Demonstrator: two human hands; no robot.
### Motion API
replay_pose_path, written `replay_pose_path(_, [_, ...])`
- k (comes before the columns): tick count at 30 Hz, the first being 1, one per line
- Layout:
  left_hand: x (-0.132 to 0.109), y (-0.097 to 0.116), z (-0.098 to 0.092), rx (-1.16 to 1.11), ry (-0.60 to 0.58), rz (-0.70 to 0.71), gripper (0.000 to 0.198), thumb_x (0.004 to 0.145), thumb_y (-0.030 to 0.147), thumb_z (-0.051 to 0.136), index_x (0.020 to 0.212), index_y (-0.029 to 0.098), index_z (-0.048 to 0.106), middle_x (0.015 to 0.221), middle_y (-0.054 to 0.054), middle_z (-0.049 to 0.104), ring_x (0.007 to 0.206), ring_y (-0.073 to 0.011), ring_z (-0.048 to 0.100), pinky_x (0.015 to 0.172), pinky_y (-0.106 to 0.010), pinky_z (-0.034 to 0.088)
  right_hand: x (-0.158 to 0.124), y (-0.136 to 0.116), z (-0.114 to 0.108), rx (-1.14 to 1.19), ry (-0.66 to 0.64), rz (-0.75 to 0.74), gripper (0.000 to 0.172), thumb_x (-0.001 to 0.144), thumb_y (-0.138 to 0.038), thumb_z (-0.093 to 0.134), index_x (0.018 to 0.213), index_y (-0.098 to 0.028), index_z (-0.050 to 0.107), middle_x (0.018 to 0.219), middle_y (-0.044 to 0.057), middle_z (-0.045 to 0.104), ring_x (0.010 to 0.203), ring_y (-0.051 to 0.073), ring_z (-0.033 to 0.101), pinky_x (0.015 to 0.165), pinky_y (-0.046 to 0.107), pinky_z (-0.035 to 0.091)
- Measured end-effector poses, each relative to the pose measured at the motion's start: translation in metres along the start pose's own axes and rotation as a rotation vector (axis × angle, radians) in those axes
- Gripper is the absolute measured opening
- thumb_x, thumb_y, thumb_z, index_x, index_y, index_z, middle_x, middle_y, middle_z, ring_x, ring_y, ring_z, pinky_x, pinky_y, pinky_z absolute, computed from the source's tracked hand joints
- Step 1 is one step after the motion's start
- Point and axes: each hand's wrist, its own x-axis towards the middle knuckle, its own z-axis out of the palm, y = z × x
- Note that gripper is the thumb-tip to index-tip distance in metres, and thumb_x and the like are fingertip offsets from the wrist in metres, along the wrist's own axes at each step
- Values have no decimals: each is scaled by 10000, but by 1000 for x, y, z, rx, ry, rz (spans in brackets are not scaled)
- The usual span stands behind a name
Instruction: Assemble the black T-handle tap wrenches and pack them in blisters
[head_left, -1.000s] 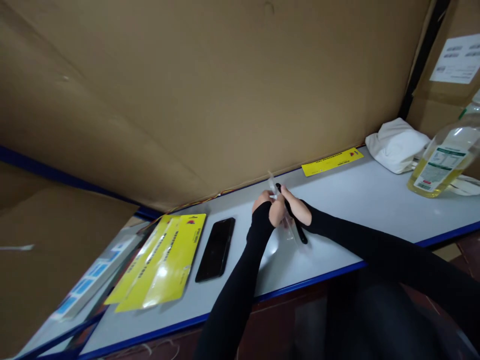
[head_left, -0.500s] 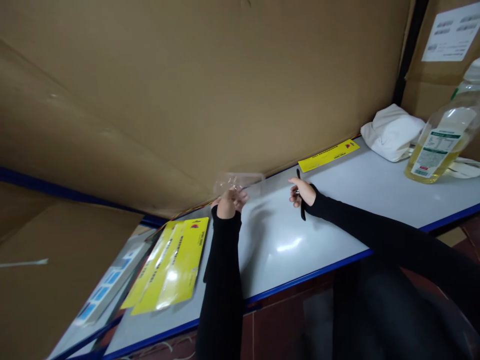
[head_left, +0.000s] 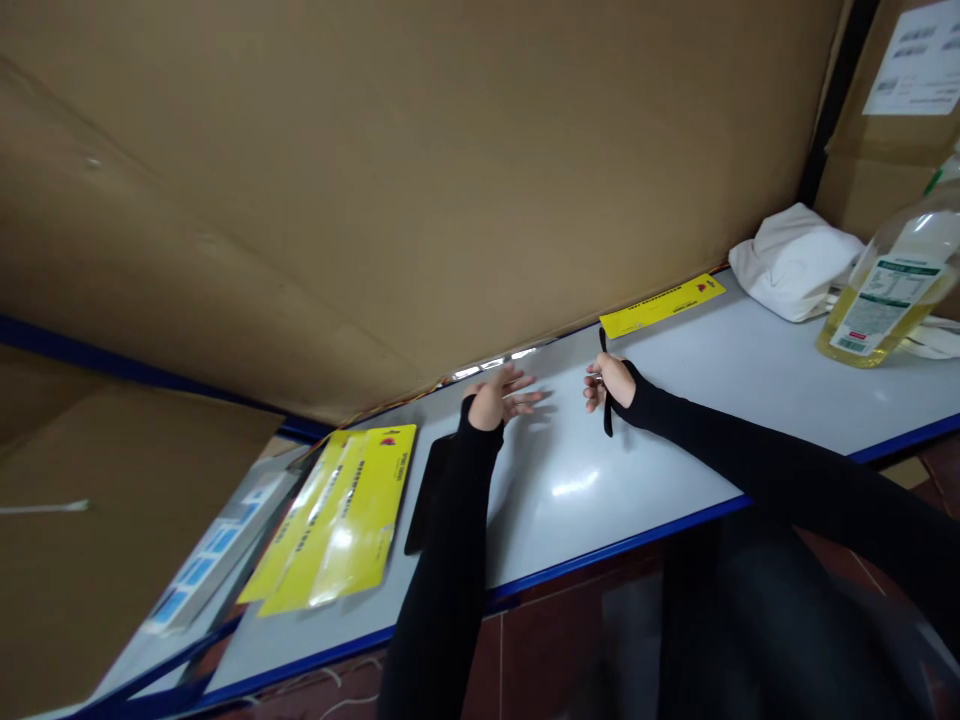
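My left hand [head_left: 506, 398] is open over the grey-white tabletop, its fingers spread and nothing in them. Just behind it, a clear shiny plastic piece [head_left: 491, 366] lies along the table's back edge against the cardboard. To the right, my right hand [head_left: 609, 383] is closed around a slim black stick-like object [head_left: 608, 418], which points up and down past the fingers; its exact kind cannot be made out. A flat black object [head_left: 429, 490], partly hidden by my left sleeve, rests on the table.
Yellow printed cards [head_left: 352, 510] lie at the left, and another yellow card [head_left: 664, 305] sits along the back edge. A box with blue pictures [head_left: 206, 560] is at far left. White cloth [head_left: 795, 262] and a bottle of yellow liquid [head_left: 877, 305] stand at right. Cardboard [head_left: 420, 180] walls the back.
My left hand has let go of the clear plastic piece, which now lies at the back edge, and has moved right with fingers spread. My right hand still holds the black object.
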Motion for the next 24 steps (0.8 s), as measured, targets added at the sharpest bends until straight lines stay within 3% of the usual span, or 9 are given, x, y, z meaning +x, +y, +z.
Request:
replay_pose_path(4, [-37,-32,34,147,-302,-80,496,842,441,848,1169,111,675,861,-149,753,674,-292,774,510,-325,602,-6,-5,4,-2,48,-97,133,1001,-169,376,933,-230,472,640,-16,622,542,162,598,573,277,561])
replay_pose_path(6, [-56,-47,51,165,-480,-87,555,795,470,887,1168,125,665,832,-124,752,680,-287,779,520,-320,600,-12,-7,2,-86,19,-259,186,1008,-173,365,945,-232,530,719,0,689,694,163,663,714,265,569])
replay_pose_path(8, [-71,-54,62,169,-568,-49,604,744,527,913,1115,125,655,809,-104,748,647,-271,771,501,-306,589,-16,-7,-2,-270,-33,-473,201,983,-172,411,950,-235,598,843,13,747,909,163,695,896,272,549])
replay_pose_path(10, [-79,-53,64,175,-575,-4,609,713,564,921,1036,128,644,790,-91,745,566,-241,743,452,-288,561,-14,-7,-9,-478,-53,-590,179,953,-205,486,957,-237,663,972,25,761,1052,167,676,989,281,520])
replay_pose_path(11, [-81,-51,63,184,-563,12,600,711,566,919,1012,129,640,786,-87,748,516,-221,719,425,-282,543,-12,-7,-14,-553,-51,-580,170,948,-242,520,958,-236,689,1002,33,755,1065,174,671,977,283,527])
replay_pose_path(15, [-77,-47,56,218,-532,18,580,759,573,873,1037,112,659,825,-107,779,364,-169,616,348,-290,487,-1,-10,-36,-730,-175,-458,271,962,-420,616,863,-196,730,809,48,705,872,202,676,770,275,550])
replay_pose_path(18, [-74,-53,57,227,-532,51,613,727,617,879,999,122,641,826,-114,784,359,-177,620,335,-292,476,0,-17,-52,-862,-235,-482,311,901,-487,729,811,-190,718,704,25,660,729,185,630,678,271,508])
replay_pose_path(21, [-72,-60,63,219,-482,122,655,628,645,925,910,158,590,731,-52,740,341,-147,580,311,-265,431,-6,-28,-62,-1018,-119,-648,390,770,-505,863,974,-197,740,836,23,682,674,150,569,645,266,471])
replay_pose_path(24, [-69,-62,65,232,-408,146,605,639,616,923,845,189,547,608,42,625,275,-76,419,262,-227,274,-12,-38,-64,-1130,-31,-864,593,667,-463,939,1150,-187,731,1016,54,667,658,120,521,645,269,453])
